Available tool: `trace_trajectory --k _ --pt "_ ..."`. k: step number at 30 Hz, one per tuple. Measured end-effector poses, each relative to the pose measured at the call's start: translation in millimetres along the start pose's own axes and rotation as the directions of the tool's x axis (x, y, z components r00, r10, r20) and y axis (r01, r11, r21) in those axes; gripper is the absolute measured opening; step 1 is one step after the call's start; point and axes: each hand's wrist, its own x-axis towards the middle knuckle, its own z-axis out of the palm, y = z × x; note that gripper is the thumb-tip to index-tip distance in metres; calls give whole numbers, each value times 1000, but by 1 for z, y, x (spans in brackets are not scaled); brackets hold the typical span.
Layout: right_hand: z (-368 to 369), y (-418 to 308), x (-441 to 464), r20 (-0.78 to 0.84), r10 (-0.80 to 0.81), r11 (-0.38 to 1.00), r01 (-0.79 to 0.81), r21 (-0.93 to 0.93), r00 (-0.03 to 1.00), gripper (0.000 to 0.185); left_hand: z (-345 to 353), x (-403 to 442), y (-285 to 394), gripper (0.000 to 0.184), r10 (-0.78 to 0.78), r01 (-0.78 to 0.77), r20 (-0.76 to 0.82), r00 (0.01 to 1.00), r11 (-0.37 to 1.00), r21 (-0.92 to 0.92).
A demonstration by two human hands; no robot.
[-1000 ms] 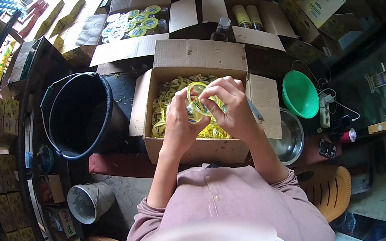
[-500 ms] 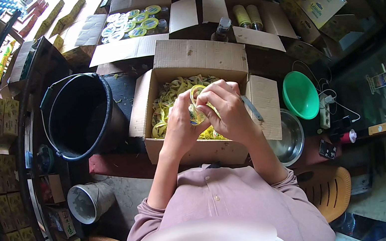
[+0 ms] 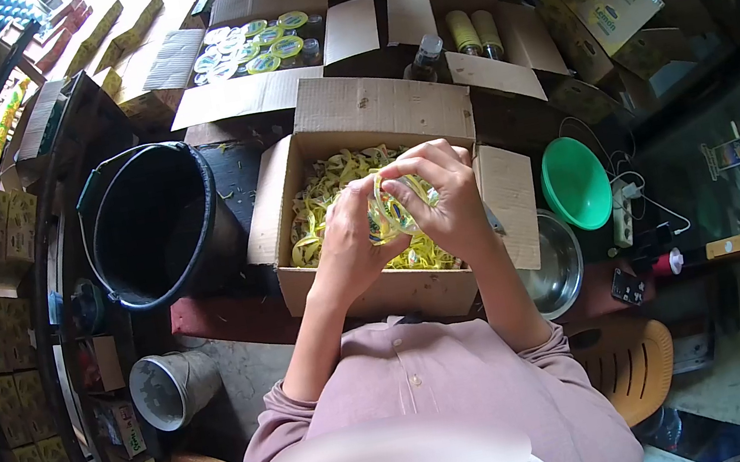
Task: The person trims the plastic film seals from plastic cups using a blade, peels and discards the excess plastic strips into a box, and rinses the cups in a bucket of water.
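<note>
Over the open cardboard box [image 3: 302,290] in front of me, both hands grip a clear plastic cup with a yellow rim [image 3: 394,213]. My left hand [image 3: 348,242] is closed around its left side. My right hand [image 3: 444,200] pinches the rim at the upper right, thumb and fingers bent. Yellow and silvery strips and rings of scrap [image 3: 324,182] fill the box beneath. Behind my right hand, part of a grey blade-like tool [image 3: 493,219] shows by the box's right flap; the rest is hidden.
A black bucket [image 3: 213,227] stands left of the box. On the right are a green bowl [image 3: 576,184] and a metal bowl [image 3: 560,283]. Behind sit a box of yellow-lidded cups [image 3: 264,62], a bottle [image 3: 426,58] and another open box [image 3: 533,36]. A whitish bucket [image 3: 159,392] is lower left.
The cup has tilted and shifted slightly right and down between my hands. My right hand has moved a little, its fingers higher on the rim.
</note>
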Motion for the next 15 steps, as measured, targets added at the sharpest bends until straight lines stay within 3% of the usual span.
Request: trace_trajectory --k 10,15 --pt "9 -4 -4 15 2 992 0 -129 1000 7 1 -1 -1 70 42 -42 -4 999 995 94" --pt "9 -10 -9 53 23 997 -19 -78 998 7 0 0 2 68 33 -31 -25 999 998 62"
